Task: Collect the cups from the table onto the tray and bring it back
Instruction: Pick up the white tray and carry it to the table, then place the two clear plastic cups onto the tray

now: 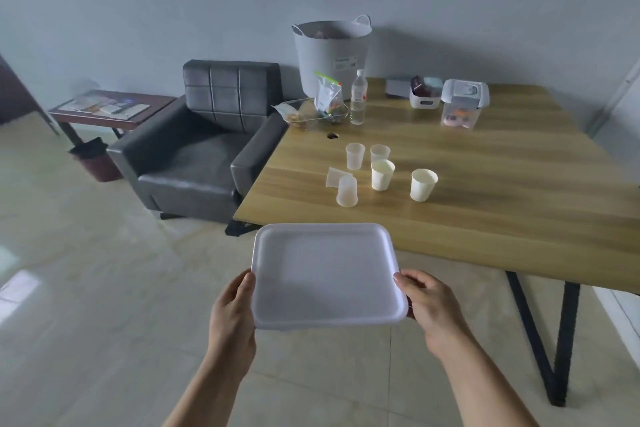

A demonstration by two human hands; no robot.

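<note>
A person holds a white tray (pixel 325 274) out in front with both hands, level and with nothing on it. The left hand (pixel 232 315) is closed over the tray's left edge, thumb on top of the rim and fingers hidden underneath; the right hand (pixel 429 305) grips the right edge near the tray's near right corner in the same way. The tray's far edge reaches just over the near left corner of a wooden table (pixel 485 218), while the rest of it hangs above the tiled floor (pixel 104 288). Six cups stand or lie in a loose cluster toward the middle of the table, closer to its left edge. Two clear cups (pixel 355 156) stand upright side by side at the back of the cluster. In front of them are two cream paper cups (pixel 382 174), well apart from each other, both upright. At the left of the cluster, one clear cup lies on its side (pixel 334 178) and another stands upside down (pixel 347 191), the two touching. Along the far edge of the table are a water bottle (pixel 358 97), a white tub (pixel 330 55), a zip bag (pixel 327 95) and storage boxes (pixel 462 107). A dark armchair (pixel 204 149) sits beside the table's left edge.
</note>
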